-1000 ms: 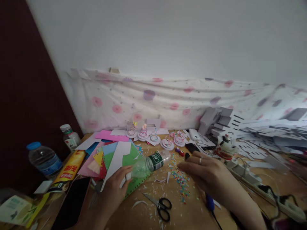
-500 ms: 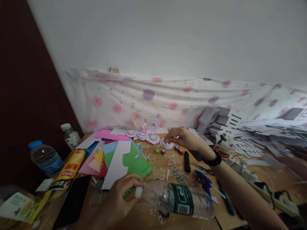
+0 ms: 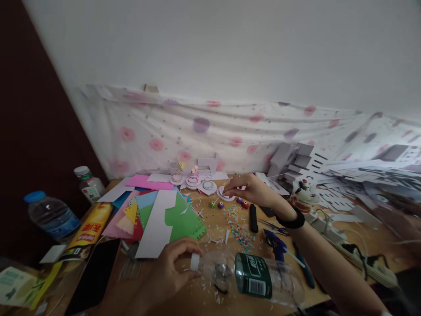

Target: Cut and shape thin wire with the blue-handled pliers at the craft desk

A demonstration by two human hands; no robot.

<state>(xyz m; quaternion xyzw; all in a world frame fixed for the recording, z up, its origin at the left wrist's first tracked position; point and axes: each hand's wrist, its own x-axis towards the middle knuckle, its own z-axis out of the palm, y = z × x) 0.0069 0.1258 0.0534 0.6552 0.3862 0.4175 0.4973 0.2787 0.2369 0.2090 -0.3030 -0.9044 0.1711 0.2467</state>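
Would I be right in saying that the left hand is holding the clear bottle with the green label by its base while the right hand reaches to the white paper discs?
Not quite: in the head view the left hand holds the clear bottle at its white-capped neck, not its base. The right hand does reach to the white paper discs.

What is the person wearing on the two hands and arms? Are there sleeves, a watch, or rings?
Both forearms are bare, with no sleeves in view. The right hand has a black band, like a watch or bracelet, around its wrist. The left hand shows no band or ring. Whether the right hand has a ring is too blurred to tell.
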